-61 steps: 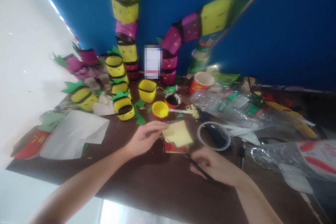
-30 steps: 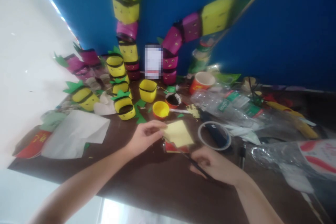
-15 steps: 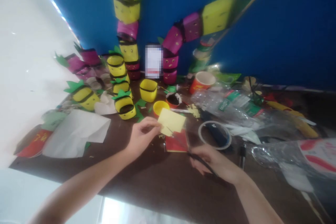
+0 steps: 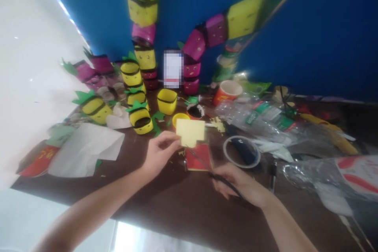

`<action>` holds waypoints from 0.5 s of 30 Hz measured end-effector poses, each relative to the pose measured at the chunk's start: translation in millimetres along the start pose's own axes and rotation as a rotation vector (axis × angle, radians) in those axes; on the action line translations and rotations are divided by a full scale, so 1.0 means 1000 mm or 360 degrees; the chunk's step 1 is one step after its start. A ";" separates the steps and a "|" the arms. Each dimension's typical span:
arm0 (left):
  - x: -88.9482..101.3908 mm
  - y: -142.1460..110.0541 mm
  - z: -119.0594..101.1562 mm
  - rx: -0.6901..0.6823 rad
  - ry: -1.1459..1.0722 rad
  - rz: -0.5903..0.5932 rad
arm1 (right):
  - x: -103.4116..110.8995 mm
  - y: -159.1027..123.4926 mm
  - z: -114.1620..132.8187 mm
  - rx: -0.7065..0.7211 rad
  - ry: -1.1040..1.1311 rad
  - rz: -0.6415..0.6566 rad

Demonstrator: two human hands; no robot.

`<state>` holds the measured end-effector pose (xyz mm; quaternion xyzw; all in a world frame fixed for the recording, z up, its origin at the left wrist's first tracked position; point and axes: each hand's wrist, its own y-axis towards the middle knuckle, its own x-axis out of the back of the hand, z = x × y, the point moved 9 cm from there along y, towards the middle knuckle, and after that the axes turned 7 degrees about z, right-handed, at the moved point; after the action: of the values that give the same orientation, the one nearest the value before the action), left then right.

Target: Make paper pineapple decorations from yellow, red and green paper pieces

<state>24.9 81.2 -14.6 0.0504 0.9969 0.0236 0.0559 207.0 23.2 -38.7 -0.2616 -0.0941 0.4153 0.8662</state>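
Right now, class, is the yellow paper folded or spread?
Spread, as far as visible: the yellow paper shows one flat face with no crease, pinched near its lower-left corner by the left hand.

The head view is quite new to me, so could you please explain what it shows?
There is no machine here, only a person's two bare hands. The camera is worn on the person's head and looks forward and down, so the arms enter from the bottom of the picture.

The left hand pinches a piece of yellow paper. The right hand holds scissors pointing toward its lower edge; whether they touch is hard to tell.

On the brown table, a red sheet lies between the hands. White paper lies to the left, a yellow tub stands behind, and plastic bottles lie to the right.
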 end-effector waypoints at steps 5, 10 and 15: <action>-0.003 -0.001 0.000 0.0042 -0.0052 0.0019 | 0.001 0.000 0.001 0.0033 0.0030 -0.0040; -0.009 -0.002 -0.002 0.0041 -0.0108 0.0079 | 0.003 0.001 0.005 0.0065 -0.0017 -0.0094; -0.013 -0.004 -0.004 0.0002 -0.0030 0.0129 | 0.003 0.002 0.012 0.0123 -0.0040 -0.0074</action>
<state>37.0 76.1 -9.3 0.0910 0.9935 0.0247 0.0643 203.4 30.6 -29.8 -0.2203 -0.0947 0.4016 0.8838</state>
